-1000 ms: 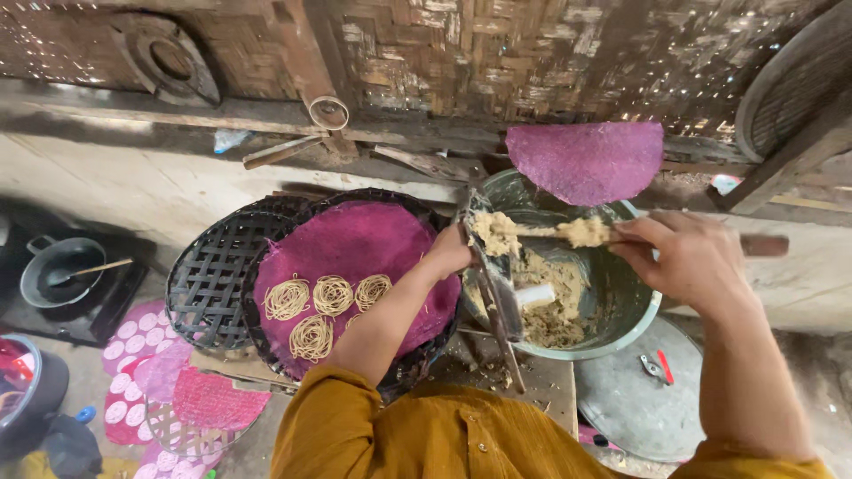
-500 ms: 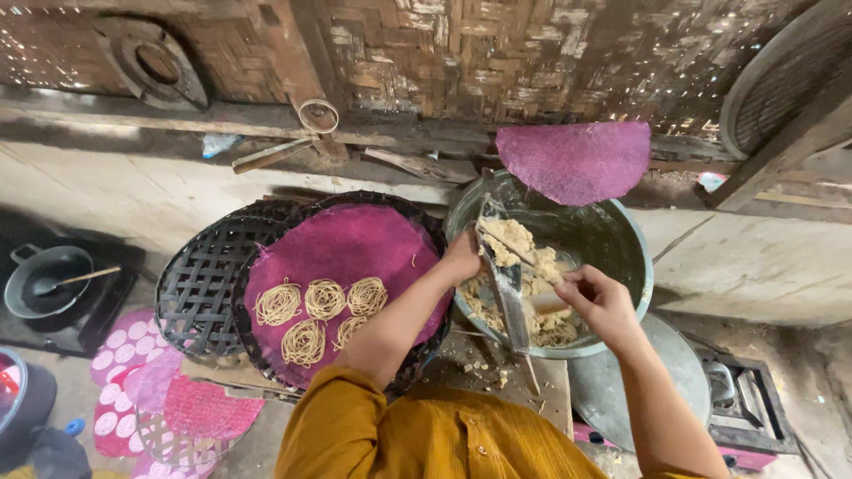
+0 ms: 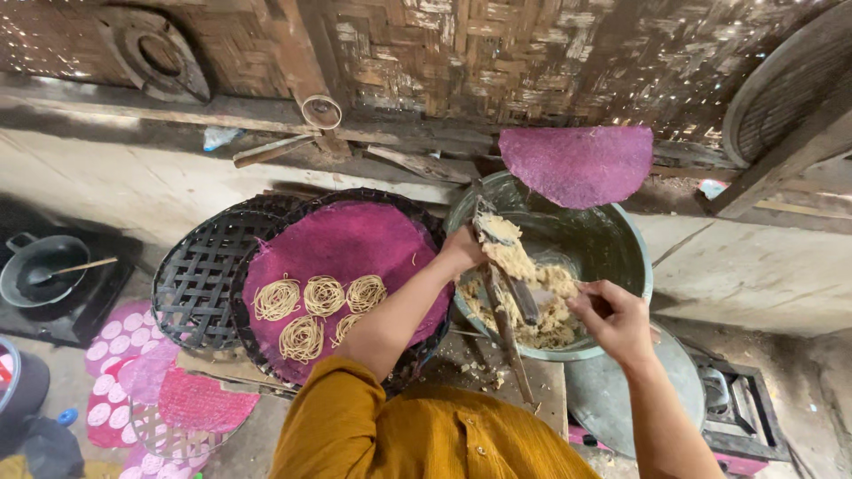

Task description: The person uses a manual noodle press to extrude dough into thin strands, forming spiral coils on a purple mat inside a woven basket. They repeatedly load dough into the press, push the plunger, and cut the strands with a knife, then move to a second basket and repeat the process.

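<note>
My left hand [image 3: 461, 251] grips a long wooden press tool [image 3: 506, 315] smeared with pale dough, held upright at the near rim of a green metal bowl [image 3: 621, 257]. My right hand [image 3: 612, 318] reaches into the bowl with its fingers closed in the pale dough [image 3: 546, 324]. To the left lies a round magenta mat [image 3: 355, 244] on a black woven tray [image 3: 200, 275], with several coiled noodle nests [image 3: 321, 297] on it.
A second magenta mat [image 3: 577, 164] leans on the bowl's far rim against a woven bamboo wall. A dark pot with a spoon [image 3: 40, 266] sits at far left. Pink patterned mats [image 3: 124, 364] lie on the floor. A metal lid [image 3: 639, 390] rests below the bowl.
My right hand came down from above the bowl's right rim into the dough. The dough lump it held is no longer seen there. My left hand stayed on the tool.
</note>
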Demonstrator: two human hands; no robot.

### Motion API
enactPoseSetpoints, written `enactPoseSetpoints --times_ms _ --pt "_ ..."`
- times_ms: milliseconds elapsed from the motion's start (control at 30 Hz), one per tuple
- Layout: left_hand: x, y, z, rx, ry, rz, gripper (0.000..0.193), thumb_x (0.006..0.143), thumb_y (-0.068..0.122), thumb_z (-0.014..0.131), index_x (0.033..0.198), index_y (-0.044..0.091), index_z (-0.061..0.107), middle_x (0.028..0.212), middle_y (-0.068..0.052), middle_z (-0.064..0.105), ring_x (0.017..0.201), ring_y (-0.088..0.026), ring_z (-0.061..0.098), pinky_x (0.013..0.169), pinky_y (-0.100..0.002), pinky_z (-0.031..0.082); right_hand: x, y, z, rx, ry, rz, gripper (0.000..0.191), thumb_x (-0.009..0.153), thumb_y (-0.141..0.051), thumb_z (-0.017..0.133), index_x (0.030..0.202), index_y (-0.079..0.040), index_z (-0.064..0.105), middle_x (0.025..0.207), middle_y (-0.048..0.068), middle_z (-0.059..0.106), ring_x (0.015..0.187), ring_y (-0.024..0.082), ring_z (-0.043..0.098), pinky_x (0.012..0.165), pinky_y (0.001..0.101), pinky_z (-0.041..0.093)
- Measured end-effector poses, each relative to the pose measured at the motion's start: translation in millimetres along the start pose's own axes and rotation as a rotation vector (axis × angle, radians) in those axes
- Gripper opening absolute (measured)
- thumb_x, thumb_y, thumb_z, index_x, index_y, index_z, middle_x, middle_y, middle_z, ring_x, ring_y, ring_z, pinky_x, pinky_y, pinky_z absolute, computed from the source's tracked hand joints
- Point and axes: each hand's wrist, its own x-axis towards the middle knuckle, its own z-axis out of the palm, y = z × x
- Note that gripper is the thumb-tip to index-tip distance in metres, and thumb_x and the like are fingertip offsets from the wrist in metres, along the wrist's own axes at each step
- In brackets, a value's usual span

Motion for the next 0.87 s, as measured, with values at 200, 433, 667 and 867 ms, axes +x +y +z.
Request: enactPoseSetpoints --times_ms 200,433,667,867 --pt "-2.2 9.0 14.0 0.130 -0.145 0.147 0.041 0.073 0.028 0.084 0.103 0.001 0.077 0.101 -0.024 0.076 0.094 -0.034 0.074 0.081 -0.041 0.056 36.5 36.0 15.2 -0.065 0.187 0.025 0.026 0.091 -0.017 0.082 0.107 0.001 0.074 0.076 0.006 0.071 0.066 0.007 0.061 0.063 0.0240 0.050" --pt "5.2 -0.6 3.5 -0.306 -0.144 0.021 0.045 0.067 0.007 0.083 0.110 -0.003 0.074 0.097 -0.014 0.077 0.085 -0.024 0.071 0.072 -0.040 0.057 20.6 77.7 27.9 0.141 0.011 0.035 0.024 0.090 -0.017 0.085 0.104 0.001 0.075 0.072 0.006 0.060 0.067 0.008 0.049 0.061 0.0252 0.041" --pt "3.1 -9.8 -33.5 -0.390 -0.146 0.072 0.056 0.071 -0.002 0.077 0.126 -0.002 0.063 0.112 -0.015 0.073 0.096 -0.025 0.070 0.081 -0.039 0.056 23.4 61.9 -12.4 -0.170 -0.062 0.276 0.036 0.088 -0.032 0.076 0.112 -0.005 0.077 0.091 0.007 0.074 0.083 0.014 0.065 0.077 0.0336 0.052" --pt "-31.8 -11.8 -63.5 -0.888 -0.417 0.227 0.046 0.080 -0.011 0.081 0.123 -0.001 0.065 0.115 -0.019 0.072 0.104 -0.034 0.074 0.090 -0.050 0.062 15.9 -1.2 16.9 0.071 -0.374 0.230 0.064 0.095 -0.059 0.060 0.133 -0.009 0.069 0.117 0.016 0.076 0.107 0.026 0.070 0.093 0.0411 0.054"
